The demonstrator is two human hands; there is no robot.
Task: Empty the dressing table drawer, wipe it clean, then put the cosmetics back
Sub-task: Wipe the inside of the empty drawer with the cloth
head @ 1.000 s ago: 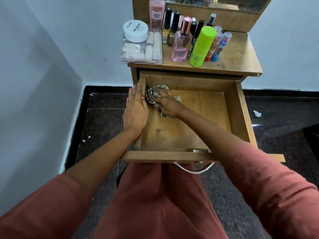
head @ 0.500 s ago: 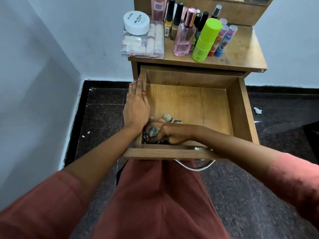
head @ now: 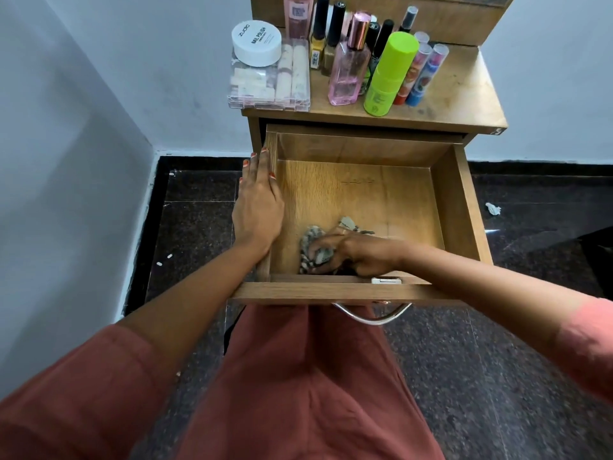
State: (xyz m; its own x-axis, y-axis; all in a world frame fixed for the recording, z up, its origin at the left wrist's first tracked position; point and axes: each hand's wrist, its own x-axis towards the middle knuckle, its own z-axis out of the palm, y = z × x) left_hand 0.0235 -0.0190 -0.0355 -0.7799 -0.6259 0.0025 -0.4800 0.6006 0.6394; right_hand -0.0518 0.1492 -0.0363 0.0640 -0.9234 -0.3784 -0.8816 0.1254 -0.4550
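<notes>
Scrubbing is where this seems to be at: the right hand (head: pixel 361 254) has its fingers curled round a bunched-up patterned cloth (head: pixel 313 247) and presses it onto the drawer floor, close to the front board. The left hand (head: pixel 257 207) lies flat along the top edge of the drawer's side wall, fingers straight and together, bracing it I'd guess.

The cloth looks soft, light and floppy, so grabbing a wad in the fist like that is the way to go. No slip worries on raw wood.

Around the hands the drawer (head: pixel 464 200) is a plain wood-grain box with square corners, holding nothing but the cloth. A curved metal handle (head: pixel 371 315) hangs just below the right wrist.

Beyond the left hand's fingertips, up on the dressing table top (head: pixel 464 94), the cosmetics wait: a round white jar (head: pixel 256 43) on a clear plastic box (head: pixel 268 84), a pink glass perfume bottle (head: pixel 348 71), a lime green bottle (head: pixel 389 74) and nail polish bottles (head: pixel 318 38). The glass ones look breakable and tippy, so I'd take them by the body, not the cap.
</notes>
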